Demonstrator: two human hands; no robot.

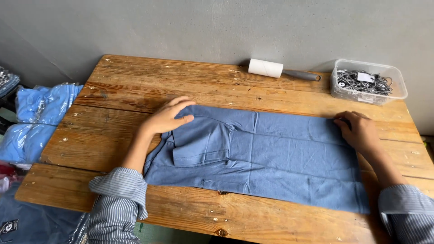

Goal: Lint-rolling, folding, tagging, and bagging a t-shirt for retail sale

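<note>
A blue shirt (pixel 271 158) lies folded lengthwise on the wooden table (pixel 190 90), collar end to the left. My left hand (pixel 168 116) rests flat on the collar end, fingers together and thumb on the cloth. At the shirt's far right corner my right hand (pixel 359 131) presses down on the hem, fingers curled over the edge. Both forearms wear striped grey-blue sleeves.
A lint roller (pixel 275 70) with a dark handle lies at the table's back edge by the grey wall. A clear plastic box (pixel 367 81) of black-and-white tags sits at the back right. Bagged blue garments (pixel 38 119) are piled to the left, below the table.
</note>
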